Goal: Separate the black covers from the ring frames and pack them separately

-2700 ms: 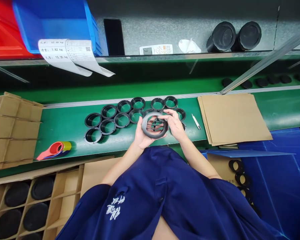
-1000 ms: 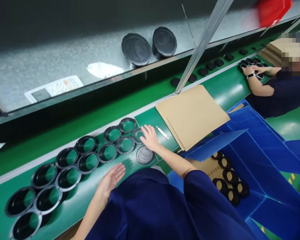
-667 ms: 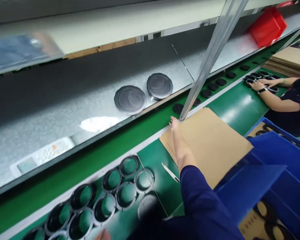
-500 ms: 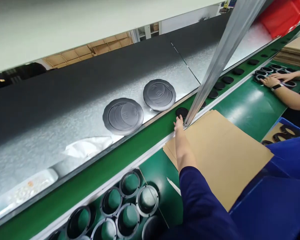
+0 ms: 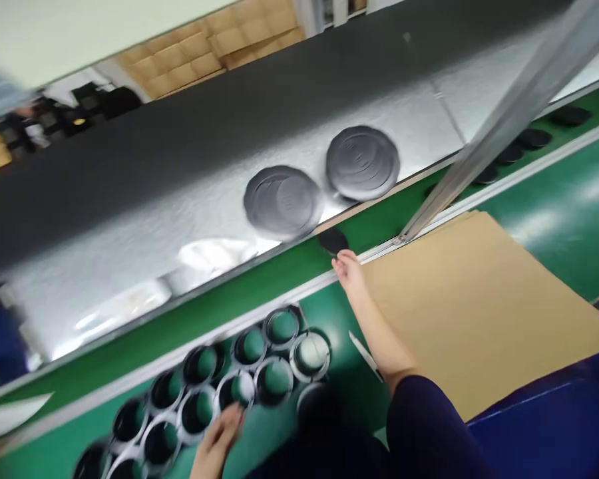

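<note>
My right hand [image 5: 348, 267] is closed on the near edge of a thin black disc [image 5: 333, 239] over the green belt [image 5: 379, 226]. The disc is slightly tilted, and motion blurs it. My left hand [image 5: 219, 436] is low in the view, its fingertips beside a black ring with a pale rim [image 5: 273, 380] and other such rings standing in rows on the green table. Blur hides how its fingers are set, and I cannot tell whether it touches a ring. Two larger dark round covers [image 5: 362, 163] lie on the metal shelf behind the belt.
A metal post [image 5: 459, 179] rises at the belt's edge. Brown cardboard sheets [image 5: 479, 299] lie right of my right arm, with a blue bin [image 5: 554, 419] below them. Further black discs [image 5: 534, 138] sit along the belt. A white crumpled wrapper [image 5: 214, 255] lies on the shelf.
My right hand has drawn the black disc leftward along the belt, away from the post. My left hand has come into view over the rings. The camera has turned left; the co-worker's hands are out of view.
</note>
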Action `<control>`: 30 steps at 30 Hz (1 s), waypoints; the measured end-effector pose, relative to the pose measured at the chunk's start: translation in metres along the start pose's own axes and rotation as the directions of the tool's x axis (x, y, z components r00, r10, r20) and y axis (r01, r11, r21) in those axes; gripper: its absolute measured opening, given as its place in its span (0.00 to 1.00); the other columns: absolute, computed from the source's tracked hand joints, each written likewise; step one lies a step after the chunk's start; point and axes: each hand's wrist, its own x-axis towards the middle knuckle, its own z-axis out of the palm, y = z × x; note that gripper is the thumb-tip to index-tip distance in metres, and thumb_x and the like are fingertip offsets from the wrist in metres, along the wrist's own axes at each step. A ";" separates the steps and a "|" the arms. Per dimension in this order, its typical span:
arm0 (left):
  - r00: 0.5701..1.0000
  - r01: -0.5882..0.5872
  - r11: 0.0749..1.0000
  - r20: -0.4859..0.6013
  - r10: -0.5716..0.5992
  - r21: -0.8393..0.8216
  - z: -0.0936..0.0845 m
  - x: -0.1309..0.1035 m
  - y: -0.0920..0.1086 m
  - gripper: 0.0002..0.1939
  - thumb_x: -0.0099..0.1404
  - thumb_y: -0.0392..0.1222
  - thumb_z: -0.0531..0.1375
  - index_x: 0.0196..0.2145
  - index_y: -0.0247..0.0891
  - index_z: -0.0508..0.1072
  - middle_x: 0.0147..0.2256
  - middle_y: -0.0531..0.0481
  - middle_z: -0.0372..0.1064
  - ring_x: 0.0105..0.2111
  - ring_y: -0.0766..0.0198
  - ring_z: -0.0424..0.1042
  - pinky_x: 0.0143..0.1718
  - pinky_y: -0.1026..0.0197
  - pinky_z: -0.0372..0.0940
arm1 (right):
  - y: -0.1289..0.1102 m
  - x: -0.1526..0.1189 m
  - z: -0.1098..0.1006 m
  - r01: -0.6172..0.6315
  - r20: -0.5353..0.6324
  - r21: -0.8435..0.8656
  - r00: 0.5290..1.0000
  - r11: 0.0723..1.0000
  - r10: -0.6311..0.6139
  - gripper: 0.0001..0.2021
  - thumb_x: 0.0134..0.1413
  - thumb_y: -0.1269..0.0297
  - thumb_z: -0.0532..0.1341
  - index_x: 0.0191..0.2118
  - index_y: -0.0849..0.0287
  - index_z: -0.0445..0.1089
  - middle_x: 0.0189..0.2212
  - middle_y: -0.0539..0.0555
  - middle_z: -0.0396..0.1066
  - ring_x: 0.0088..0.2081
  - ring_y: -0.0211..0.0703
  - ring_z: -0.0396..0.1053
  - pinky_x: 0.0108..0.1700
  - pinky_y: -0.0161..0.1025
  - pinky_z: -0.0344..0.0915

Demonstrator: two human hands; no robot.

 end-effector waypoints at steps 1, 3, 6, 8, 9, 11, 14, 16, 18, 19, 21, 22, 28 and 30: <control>0.997 -0.072 0.997 -0.006 0.072 -0.030 0.011 -0.011 0.002 0.31 0.40 0.54 0.79 0.42 0.45 0.78 0.54 0.40 0.75 0.65 0.37 0.61 0.69 0.42 0.54 | 0.024 -0.044 -0.001 -0.082 0.093 -0.011 0.992 0.997 0.083 0.08 0.46 0.73 0.67 0.29 0.56 0.67 0.21 0.42 0.64 0.22 0.33 0.64 0.44 0.42 0.76; 0.966 -0.238 0.965 0.077 0.247 -0.114 0.029 -0.027 0.012 0.39 0.41 0.45 0.79 0.52 0.44 0.74 0.62 0.37 0.67 0.67 0.40 0.58 0.69 0.42 0.53 | 0.067 -0.135 -0.006 -0.279 0.284 -0.023 0.919 0.960 0.274 0.09 0.44 0.73 0.69 0.29 0.56 0.68 0.21 0.43 0.65 0.23 0.33 0.66 0.45 0.43 0.76; 0.822 -0.523 0.804 0.084 0.564 -0.282 0.031 -0.037 0.025 0.60 0.40 0.35 0.78 0.67 0.55 0.58 0.75 0.48 0.37 0.73 0.45 0.42 0.68 0.46 0.56 | 0.106 -0.255 -0.015 -0.585 0.501 -0.040 0.689 0.810 0.523 0.10 0.46 0.73 0.71 0.31 0.55 0.70 0.22 0.42 0.67 0.25 0.32 0.69 0.48 0.38 0.76; 0.754 -0.579 0.728 0.097 0.649 -0.368 0.017 -0.044 0.023 0.61 0.41 0.33 0.77 0.68 0.54 0.56 0.74 0.49 0.37 0.73 0.45 0.43 0.68 0.50 0.55 | 0.113 -0.314 -0.020 -0.702 0.582 -0.099 0.534 0.705 0.614 0.11 0.47 0.71 0.73 0.33 0.55 0.71 0.26 0.43 0.71 0.29 0.32 0.72 0.48 0.35 0.76; 0.746 -0.561 0.713 0.116 0.656 -0.421 0.008 -0.048 0.019 0.58 0.43 0.35 0.76 0.68 0.52 0.57 0.73 0.48 0.43 0.72 0.43 0.46 0.67 0.51 0.55 | 0.112 -0.336 -0.021 -0.727 0.622 -0.160 0.452 0.668 0.640 0.12 0.48 0.70 0.74 0.34 0.55 0.71 0.29 0.45 0.74 0.32 0.33 0.74 0.48 0.34 0.76; 0.778 -0.441 0.708 0.159 0.608 -0.551 -0.010 -0.059 0.005 0.48 0.48 0.42 0.73 0.66 0.45 0.62 0.69 0.44 0.56 0.69 0.40 0.54 0.66 0.49 0.58 | 0.100 -0.366 -0.022 -0.697 0.705 -0.356 0.236 0.622 0.669 0.13 0.50 0.64 0.74 0.40 0.55 0.73 0.37 0.49 0.77 0.36 0.36 0.76 0.44 0.36 0.77; 0.850 -0.182 0.654 0.217 0.480 -0.734 -0.030 -0.072 -0.017 0.36 0.58 0.54 0.64 0.61 0.34 0.68 0.60 0.37 0.68 0.63 0.37 0.63 0.63 0.42 0.62 | 0.073 -0.387 -0.019 -0.366 0.746 -0.619 0.004 0.695 0.666 0.16 0.56 0.54 0.71 0.45 0.57 0.75 0.37 0.54 0.77 0.29 0.39 0.74 0.27 0.34 0.73; 0.845 -0.043 0.599 0.290 0.448 -0.800 -0.039 -0.080 -0.030 0.33 0.64 0.57 0.57 0.60 0.32 0.69 0.57 0.36 0.71 0.61 0.38 0.66 0.61 0.39 0.63 | 0.058 -0.392 -0.016 0.010 0.812 -0.569 0.169 0.822 0.559 0.15 0.62 0.50 0.65 0.44 0.57 0.77 0.34 0.54 0.75 0.27 0.39 0.71 0.24 0.34 0.70; 0.782 0.095 0.579 0.421 0.460 -0.810 -0.045 -0.088 -0.041 0.33 0.67 0.59 0.54 0.63 0.36 0.67 0.58 0.38 0.71 0.60 0.39 0.67 0.60 0.34 0.62 | 0.050 -0.395 -0.012 0.471 0.881 -0.448 0.379 0.760 0.284 0.16 0.66 0.50 0.60 0.44 0.54 0.80 0.40 0.57 0.74 0.37 0.44 0.72 0.36 0.42 0.75; 0.739 0.159 0.585 0.489 0.463 -0.795 -0.047 -0.092 -0.046 0.34 0.68 0.59 0.53 0.64 0.38 0.65 0.59 0.38 0.70 0.59 0.38 0.68 0.59 0.30 0.62 | 0.049 -0.396 -0.011 0.653 0.900 -0.406 0.408 0.639 0.155 0.16 0.67 0.51 0.59 0.45 0.52 0.81 0.44 0.57 0.72 0.45 0.47 0.71 0.46 0.47 0.74; 0.677 0.236 0.603 0.574 0.460 -0.762 -0.052 -0.100 -0.053 0.35 0.68 0.61 0.52 0.67 0.42 0.62 0.60 0.39 0.69 0.58 0.37 0.69 0.56 0.26 0.62 | 0.051 -0.401 -0.011 0.853 0.930 -0.357 0.363 0.381 0.060 0.16 0.69 0.53 0.57 0.46 0.48 0.82 0.50 0.58 0.69 0.56 0.53 0.64 0.60 0.56 0.65; 0.666 0.244 0.610 0.587 0.459 -0.754 -0.054 -0.104 -0.056 0.35 0.69 0.61 0.51 0.67 0.43 0.61 0.60 0.40 0.69 0.58 0.37 0.69 0.56 0.26 0.62 | 0.054 -0.404 -0.013 0.894 0.939 -0.341 0.336 0.289 0.069 0.16 0.69 0.54 0.56 0.47 0.47 0.82 0.52 0.57 0.68 0.59 0.54 0.61 0.63 0.58 0.61; 0.655 0.190 0.654 0.590 0.471 -0.732 -0.060 -0.115 -0.066 0.33 0.72 0.63 0.46 0.67 0.48 0.62 0.61 0.44 0.68 0.55 0.37 0.71 0.51 0.28 0.68 | 0.069 -0.421 -0.034 0.955 0.954 -0.292 0.286 0.059 0.095 0.20 0.72 0.54 0.51 0.53 0.47 0.79 0.60 0.57 0.62 0.64 0.57 0.52 0.68 0.59 0.53; 0.634 0.212 0.682 0.630 0.449 -0.700 -0.058 -0.116 -0.069 0.32 0.72 0.63 0.46 0.67 0.47 0.62 0.60 0.44 0.68 0.54 0.36 0.72 0.50 0.28 0.69 | 0.070 -0.425 -0.039 0.950 0.949 -0.306 0.298 0.068 0.105 0.21 0.73 0.53 0.49 0.50 0.49 0.80 0.60 0.57 0.63 0.64 0.56 0.52 0.69 0.59 0.53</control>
